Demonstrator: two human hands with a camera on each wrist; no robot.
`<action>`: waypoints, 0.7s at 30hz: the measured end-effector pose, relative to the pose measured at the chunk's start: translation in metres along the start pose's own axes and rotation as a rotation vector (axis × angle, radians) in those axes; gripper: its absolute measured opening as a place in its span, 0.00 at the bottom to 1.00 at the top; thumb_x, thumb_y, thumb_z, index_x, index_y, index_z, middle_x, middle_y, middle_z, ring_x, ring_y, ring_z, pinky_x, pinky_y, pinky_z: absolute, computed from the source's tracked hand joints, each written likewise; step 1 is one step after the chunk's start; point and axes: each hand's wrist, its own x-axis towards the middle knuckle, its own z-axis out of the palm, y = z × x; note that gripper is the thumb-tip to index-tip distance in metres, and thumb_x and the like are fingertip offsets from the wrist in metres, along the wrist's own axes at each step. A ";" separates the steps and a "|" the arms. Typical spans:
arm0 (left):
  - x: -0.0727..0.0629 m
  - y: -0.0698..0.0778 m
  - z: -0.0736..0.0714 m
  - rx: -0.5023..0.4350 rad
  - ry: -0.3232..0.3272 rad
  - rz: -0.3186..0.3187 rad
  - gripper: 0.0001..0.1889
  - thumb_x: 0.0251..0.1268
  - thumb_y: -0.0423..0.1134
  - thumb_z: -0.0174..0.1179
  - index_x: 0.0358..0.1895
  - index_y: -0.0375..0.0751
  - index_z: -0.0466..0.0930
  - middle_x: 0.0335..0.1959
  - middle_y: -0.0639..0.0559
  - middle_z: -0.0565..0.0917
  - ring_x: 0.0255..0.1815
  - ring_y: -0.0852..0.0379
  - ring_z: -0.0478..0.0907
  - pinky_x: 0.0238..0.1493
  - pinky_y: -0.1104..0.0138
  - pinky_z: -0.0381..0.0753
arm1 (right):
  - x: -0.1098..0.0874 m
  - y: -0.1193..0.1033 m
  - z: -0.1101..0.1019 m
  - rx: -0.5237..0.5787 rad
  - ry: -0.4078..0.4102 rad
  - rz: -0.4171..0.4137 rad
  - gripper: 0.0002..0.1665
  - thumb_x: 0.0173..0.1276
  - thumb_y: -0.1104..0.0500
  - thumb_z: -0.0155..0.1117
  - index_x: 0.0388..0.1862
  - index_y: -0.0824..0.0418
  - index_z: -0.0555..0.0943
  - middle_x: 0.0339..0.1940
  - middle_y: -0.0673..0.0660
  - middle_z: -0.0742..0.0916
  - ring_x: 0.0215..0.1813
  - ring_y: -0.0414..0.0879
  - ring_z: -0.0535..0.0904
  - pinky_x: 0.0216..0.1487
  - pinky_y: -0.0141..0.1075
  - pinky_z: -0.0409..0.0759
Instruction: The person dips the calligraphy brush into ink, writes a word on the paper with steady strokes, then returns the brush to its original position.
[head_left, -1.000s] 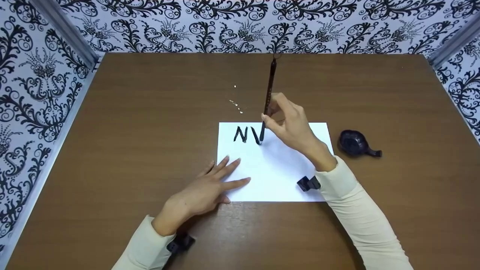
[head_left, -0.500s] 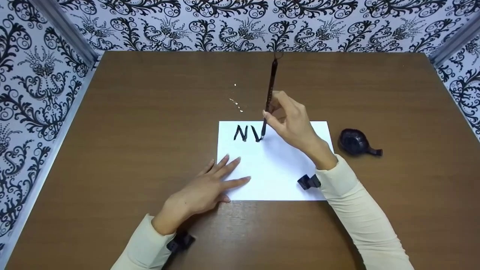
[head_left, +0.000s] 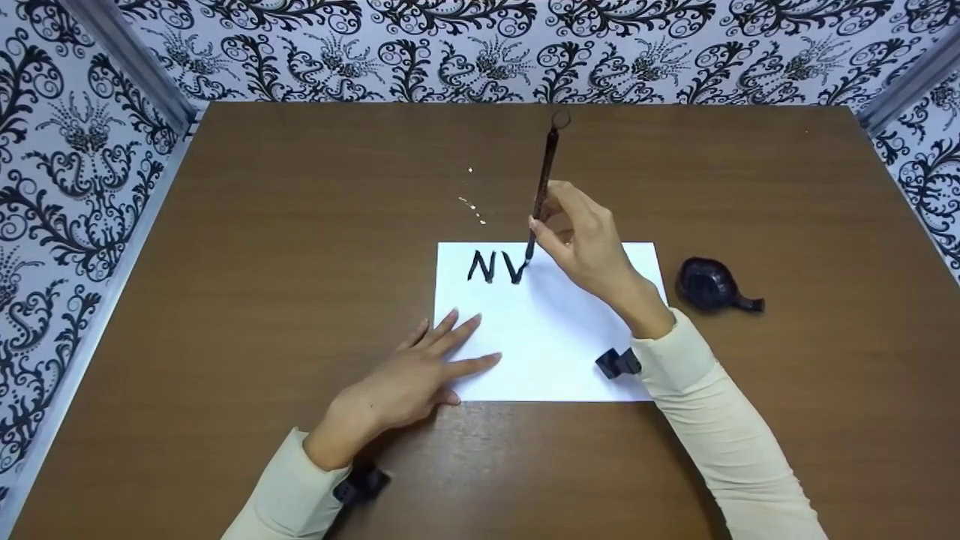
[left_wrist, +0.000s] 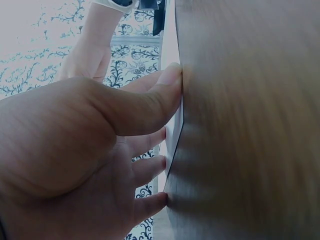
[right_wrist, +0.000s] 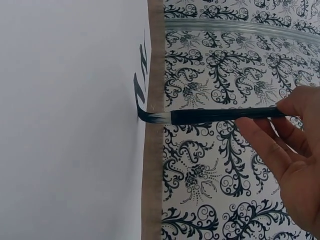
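Observation:
My right hand (head_left: 589, 240) pinches a dark calligraphy brush (head_left: 545, 169) held nearly upright, with a small loop at its top end. In the right wrist view the brush's white bristles (right_wrist: 157, 118) bend at their black tip against the white paper (head_left: 555, 345). Black strokes (head_left: 482, 267) shaped like an N stand near the paper's top left, and a V-like stroke (head_left: 511, 268) runs up to the brush tip. Fingers spread, my left hand (head_left: 405, 379) rests on the paper's lower left corner; the left wrist view shows its thumb (left_wrist: 145, 105) at the paper's edge.
A small dark ink dish (head_left: 709, 285) with a short handle sits on the brown table (head_left: 262, 247), right of the paper. Several pale specks (head_left: 472, 208) lie beyond the paper. Patterned panels (head_left: 465, 52) stand behind and along both sides. Black wrist cameras hang at both cuffs.
The brush tip has moved up and slightly right, drawing the second arm of the V. The right hand shifts slightly with it; the left hand stays put.

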 end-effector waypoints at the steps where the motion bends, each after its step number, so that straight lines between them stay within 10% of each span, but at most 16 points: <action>1: 0.000 0.000 0.000 0.000 0.003 0.002 0.31 0.67 0.40 0.58 0.72 0.57 0.62 0.77 0.43 0.46 0.76 0.40 0.39 0.68 0.41 0.46 | 0.000 0.000 0.000 0.002 0.003 -0.004 0.18 0.66 0.68 0.60 0.54 0.63 0.71 0.35 0.59 0.81 0.37 0.47 0.81 0.32 0.30 0.81; 21: 0.000 -0.001 0.001 -0.008 0.010 0.006 0.30 0.67 0.41 0.57 0.72 0.56 0.62 0.77 0.42 0.46 0.75 0.39 0.39 0.68 0.41 0.45 | 0.000 0.006 -0.001 0.005 0.036 0.009 0.18 0.67 0.68 0.60 0.55 0.62 0.71 0.36 0.60 0.80 0.38 0.47 0.80 0.34 0.33 0.82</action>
